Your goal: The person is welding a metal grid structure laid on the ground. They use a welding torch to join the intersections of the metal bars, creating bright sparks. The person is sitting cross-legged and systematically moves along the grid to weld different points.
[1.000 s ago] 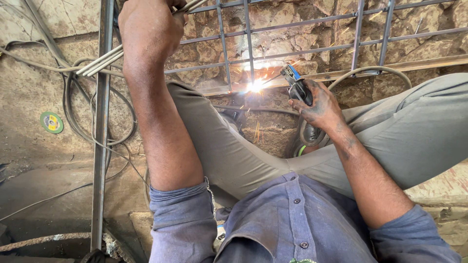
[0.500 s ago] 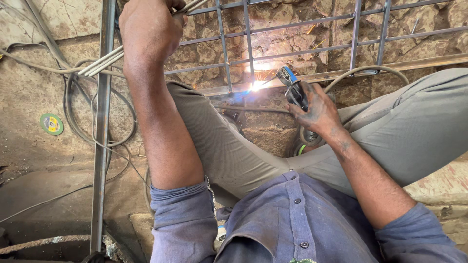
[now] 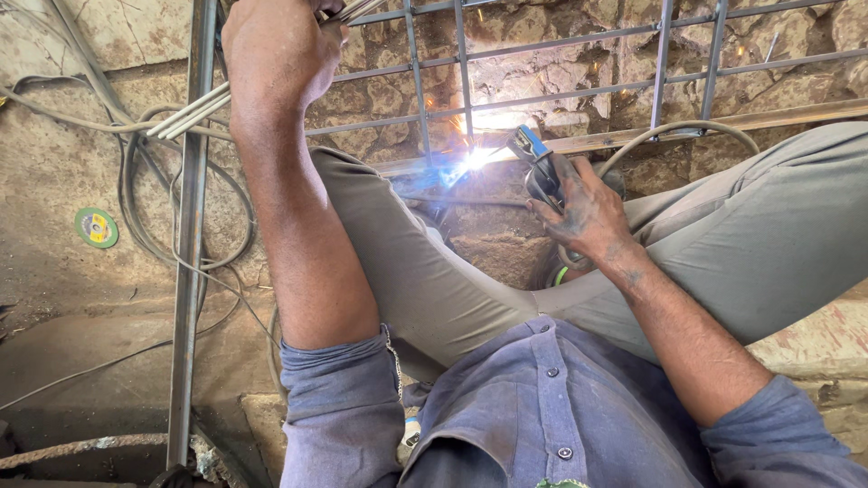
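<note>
Two hands are busy at a metal grid (image 3: 579,81) made of thin bars. The right hand (image 3: 583,212) is closed around a welding holder (image 3: 535,158) with a blue tip, and a thin rod (image 3: 461,200) sticks out from it toward the left. A bright white spark (image 3: 475,158) glows at the end of the rod, right where a bar of the grid meets a flat metal strip (image 3: 768,117). A grey cable (image 3: 674,131) curves up and away behind that hand.

The left hand (image 3: 276,50) is raised near the top, gripping a bundle of thin rods (image 3: 194,110) that pokes out to the left. Just beside it stands a long metal post (image 3: 192,253). More cables (image 3: 136,199) lie looped on the ground, and a small green disc (image 3: 96,227) lies well apart on the left. Behind the grid is a rough stone wall (image 3: 561,54). The person wears a blue shirt (image 3: 542,416) and grey trousers (image 3: 768,235).
</note>
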